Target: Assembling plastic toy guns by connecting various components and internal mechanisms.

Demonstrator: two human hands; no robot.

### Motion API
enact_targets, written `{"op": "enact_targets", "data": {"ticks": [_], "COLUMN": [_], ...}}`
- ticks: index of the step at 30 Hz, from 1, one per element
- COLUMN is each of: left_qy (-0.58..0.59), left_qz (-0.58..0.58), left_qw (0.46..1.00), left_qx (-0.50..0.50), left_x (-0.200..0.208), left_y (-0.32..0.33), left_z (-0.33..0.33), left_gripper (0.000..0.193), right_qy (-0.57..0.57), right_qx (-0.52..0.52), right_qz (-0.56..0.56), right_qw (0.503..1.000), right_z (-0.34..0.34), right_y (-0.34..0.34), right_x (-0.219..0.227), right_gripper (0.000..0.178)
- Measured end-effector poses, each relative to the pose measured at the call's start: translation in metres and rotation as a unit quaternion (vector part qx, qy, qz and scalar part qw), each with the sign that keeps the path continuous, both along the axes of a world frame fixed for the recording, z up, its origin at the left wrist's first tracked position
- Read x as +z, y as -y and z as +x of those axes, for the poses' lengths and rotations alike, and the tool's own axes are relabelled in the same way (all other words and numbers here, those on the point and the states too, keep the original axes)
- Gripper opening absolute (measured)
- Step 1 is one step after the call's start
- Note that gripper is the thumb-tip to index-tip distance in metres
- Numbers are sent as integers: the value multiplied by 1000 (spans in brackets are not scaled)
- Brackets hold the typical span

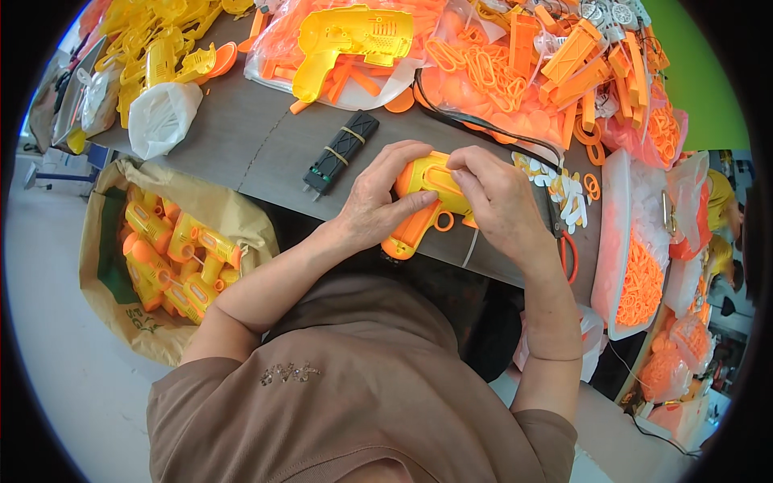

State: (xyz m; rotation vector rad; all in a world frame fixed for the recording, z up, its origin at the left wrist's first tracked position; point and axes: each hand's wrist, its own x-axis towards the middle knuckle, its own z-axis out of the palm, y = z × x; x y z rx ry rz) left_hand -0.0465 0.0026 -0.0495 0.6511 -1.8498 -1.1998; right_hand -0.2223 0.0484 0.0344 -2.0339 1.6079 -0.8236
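Gripping the yellow-and-orange toy gun (444,183) with my left hand (385,196), I have its thumb on the near side and the fingers curled over the far side. It sits to the right of the black banded block (341,153) and nearer to me, at the table's (270,153) near edge. My right hand (501,195) is half closed, its bent fingertips and thumb against the gun's right part; whether it pinches some small piece I cannot tell.

I judge this one well along: the body looks closed up, with orange parts and the ring-shaped trigger (444,220) in place, and fitting or checking seems left. Left of the block and nearer me, the paper sack (201,191) holds similar guns that look assembled; beyond the block, a loose yellow half shell (342,40) remains unjoined.

The gun's long axis runs roughly left to right, its grip slanting toward me and leftward. Going by the trigger, its front appears to point right, away from the block, though my right hand hides that end.
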Motion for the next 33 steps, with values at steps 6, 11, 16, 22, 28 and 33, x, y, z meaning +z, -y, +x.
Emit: {"op": "enact_targets", "data": {"ticks": [6, 11, 16, 22, 28, 33], "left_qy": [-5, -5, -37, -50, -51, -38], "left_qz": [-15, -24, 76, 79, 111, 87], "left_qw": [1000, 1000, 996, 995, 993, 995], "left_qx": [9, 8, 33, 20, 10, 31], "left_x": [0, 3, -3, -8, -7, -8], "left_y": [-1, -2, -3, -3, -7, -8], "left_z": [0, -1, -6, -4, -1, -2], "left_gripper": [49, 44, 26, 24, 33, 35], "right_qy": [-93, -173, -193, -170, -117, -266], "right_qx": [-19, -36, -37, -41, -272, -343], "right_qz": [-54, -88, -116, -94, -103, -122], "right_qw": [994, 980, 974, 980, 949, 893], "right_z": [9, 15, 18, 15, -70, -161], "right_y": [-8, -12, -13, -17, -34, -67], "right_x": [-10, -11, -14, -13, -29, -59], "right_gripper": [6, 10, 14, 13, 15, 20]}}
